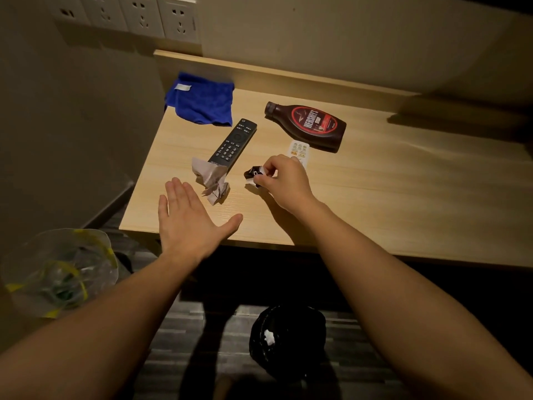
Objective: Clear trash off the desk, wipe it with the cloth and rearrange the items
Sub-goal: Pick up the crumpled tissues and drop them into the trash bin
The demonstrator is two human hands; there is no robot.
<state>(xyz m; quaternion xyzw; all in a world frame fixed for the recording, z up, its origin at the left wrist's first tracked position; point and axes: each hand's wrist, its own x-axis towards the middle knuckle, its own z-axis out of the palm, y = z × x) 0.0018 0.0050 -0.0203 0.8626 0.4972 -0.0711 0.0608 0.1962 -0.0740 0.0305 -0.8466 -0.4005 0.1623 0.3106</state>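
Clearing trash is the step in hand, and the wiping has not begun: the folded blue microfibre cloth (202,103) lies untouched at the far left corner of the pale wood-grain desk (375,197). The right hand (284,180) is pinched shut on a small black-and-white crumpled wrapper (253,172), fingertips closed over its right end, while the wrapper looks to be at or just above the desktop; the dim light makes that hard to settle. The left hand (189,219) is spread flat and empty, palm down, just beside a crumpled grey paper scrap (212,180) whose top overlaps the near end of the black TV remote (233,144). A brown chocolate syrup bottle (307,124) lies on its side farther back, touching a small white remote (298,150). Next, the wrapper needs carrying down to the black-lined bin (287,339) on the floor below, and the paper scrap needs lifting clear without dragging the remote.
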